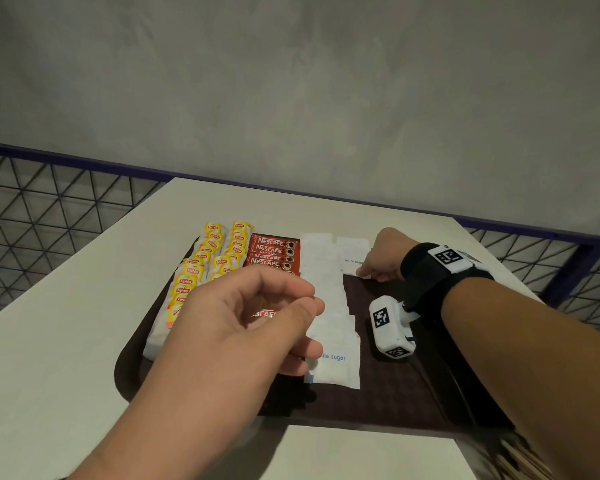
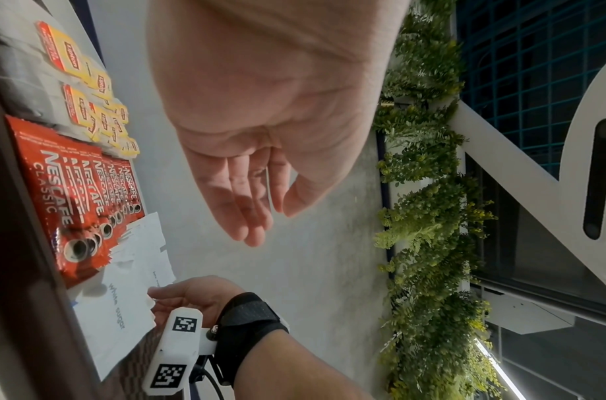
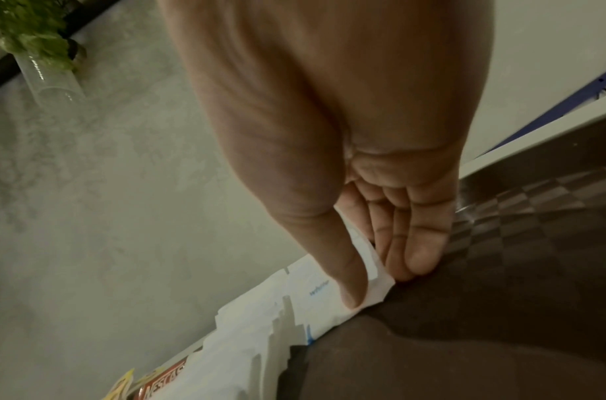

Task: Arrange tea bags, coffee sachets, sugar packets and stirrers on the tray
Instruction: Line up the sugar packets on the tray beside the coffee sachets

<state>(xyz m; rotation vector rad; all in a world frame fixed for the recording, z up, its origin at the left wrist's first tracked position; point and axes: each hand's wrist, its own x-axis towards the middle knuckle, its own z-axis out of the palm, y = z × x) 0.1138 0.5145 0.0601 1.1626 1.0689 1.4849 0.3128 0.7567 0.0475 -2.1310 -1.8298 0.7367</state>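
Where the second column of sugar packets begins, at the far right of the filled area, I see the right hand [image 1: 383,256] pinching the near corner of one white sugar packet [image 1: 352,252]: in the right wrist view the thumb lies on top of the packet [image 3: 369,273] and the fingertips [image 3: 421,259] sit beneath its edge, touching the tray. Just left of it, a full column of sugar packets [image 1: 329,306] runs toward me in overlapping order. Next leftward lies the row of red coffee sachets [image 1: 272,252], then two columns of yellow tea bags [image 1: 208,261]. All of these rest on the dark brown tray [image 1: 395,393], which sits on a white table [image 1: 66,306]. I see the left hand [image 1: 257,323] hovering above the coffee sachets, its fingers loosely curled and holding nothing; the left wrist view confirms a vacant palm [image 2: 260,162]. Wooden stirrers [image 1: 520,459] lie off the tray at its near right corner.
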